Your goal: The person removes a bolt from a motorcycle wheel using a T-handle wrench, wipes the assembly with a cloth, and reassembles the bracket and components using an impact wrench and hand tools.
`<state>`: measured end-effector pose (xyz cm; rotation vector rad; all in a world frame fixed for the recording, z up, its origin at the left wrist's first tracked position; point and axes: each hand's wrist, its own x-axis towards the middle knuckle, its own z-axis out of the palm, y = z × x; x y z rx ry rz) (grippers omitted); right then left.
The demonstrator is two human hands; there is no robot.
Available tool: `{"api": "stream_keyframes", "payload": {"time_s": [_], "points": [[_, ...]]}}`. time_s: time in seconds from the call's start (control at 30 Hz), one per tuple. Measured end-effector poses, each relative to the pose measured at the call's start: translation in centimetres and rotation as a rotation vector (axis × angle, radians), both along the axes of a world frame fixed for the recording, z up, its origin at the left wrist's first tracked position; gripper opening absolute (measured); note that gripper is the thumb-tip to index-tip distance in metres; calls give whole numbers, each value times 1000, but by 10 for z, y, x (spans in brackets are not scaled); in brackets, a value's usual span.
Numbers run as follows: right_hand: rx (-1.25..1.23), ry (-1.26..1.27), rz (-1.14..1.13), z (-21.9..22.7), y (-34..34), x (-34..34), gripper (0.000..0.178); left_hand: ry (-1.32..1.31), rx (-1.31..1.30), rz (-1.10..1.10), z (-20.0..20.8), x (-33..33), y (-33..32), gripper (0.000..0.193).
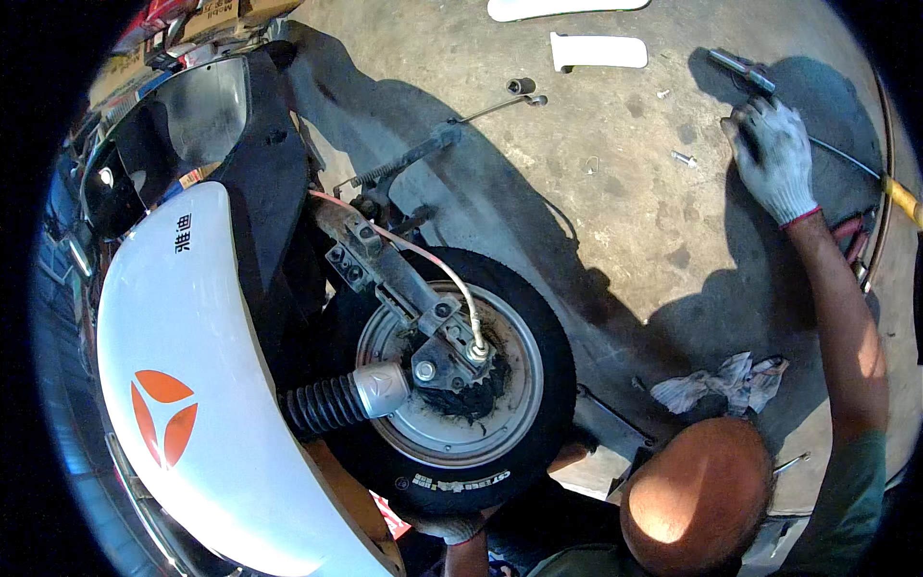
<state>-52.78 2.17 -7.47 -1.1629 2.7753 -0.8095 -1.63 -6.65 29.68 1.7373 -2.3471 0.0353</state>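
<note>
My right hand (769, 159), in a white knitted glove with dark stains, is stretched out at the upper right. Its fingers are curled at the near end of a silver cylindrical tool (740, 70), whose kind I cannot make out. My left hand (447, 526), also gloved, is at the tyre's lower edge, with its fingers hidden. Close to it is the scooter wheel (538, 423), a black tyre on a silver rim. A metal arm (413, 293) and a cable (447, 264) meet the wheel's hub. A black ribbed shock absorber boot (327, 402) runs beside it.
The scooter's white body panel (183, 317) fills the left side. On the concrete floor lie a bolt (685, 159), a socket (520, 87), a wrench (500, 108), a crumpled rag (721, 383) and a white panel (601, 52). A brown hose (886, 135) and a yellow-handled screwdriver (900, 200) lie right.
</note>
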Motion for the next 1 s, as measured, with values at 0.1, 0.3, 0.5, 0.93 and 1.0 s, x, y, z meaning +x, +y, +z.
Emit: {"api": "stream_keyframes", "payload": {"time_s": [0.1,0.3,0.5,0.93,1.0], "points": [[-9,-3,-10,-6,6,-1,20,642,211,139,-1,0,-12,69],[3,35,-18,-4,2,1,23,864,296,162,2,-3,-9,67],[-27,48,-27,-8,2,1,25,765,131,197,-7,-37,-9,63],[-14,-31,-19,10,-2,-1,24,162,153,160,5,-33,-5,54],[-30,22,-38,1,3,0,26,330,105,36,-2,-21,-10,54]]}}
